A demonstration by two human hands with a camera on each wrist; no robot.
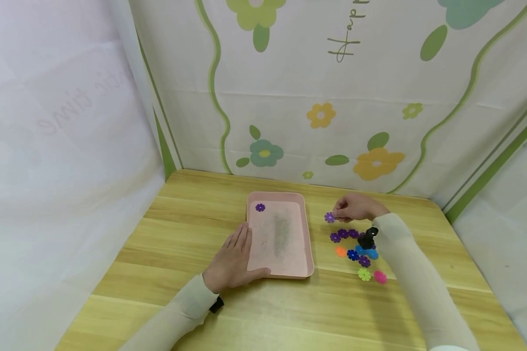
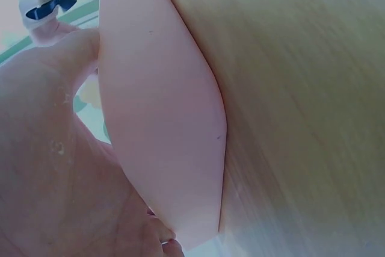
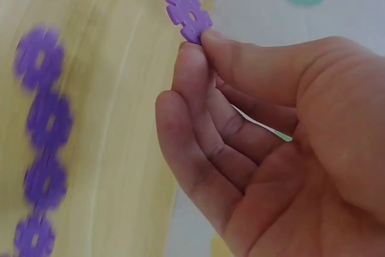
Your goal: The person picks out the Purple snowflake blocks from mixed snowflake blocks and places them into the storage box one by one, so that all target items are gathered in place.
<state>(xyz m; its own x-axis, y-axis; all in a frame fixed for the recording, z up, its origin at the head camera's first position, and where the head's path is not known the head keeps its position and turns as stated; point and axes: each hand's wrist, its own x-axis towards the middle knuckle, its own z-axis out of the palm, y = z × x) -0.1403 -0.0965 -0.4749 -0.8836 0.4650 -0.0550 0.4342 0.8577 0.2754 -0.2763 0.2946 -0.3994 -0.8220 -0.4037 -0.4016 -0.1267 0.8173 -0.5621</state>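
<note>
Purple snowflake disc (image 3: 188,14) pinched in right hand (image 1: 355,207), seemingly off table.

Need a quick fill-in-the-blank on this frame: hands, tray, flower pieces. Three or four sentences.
1. The right hand pinches a flower piece coloured ____.
2. The left hand rests against the ____ tray.
3. Inside the tray lies ____ purple piece.
4. The loose pieces lie on the table beside the ____ hand.

Missing words: purple; pink; one; right
</note>
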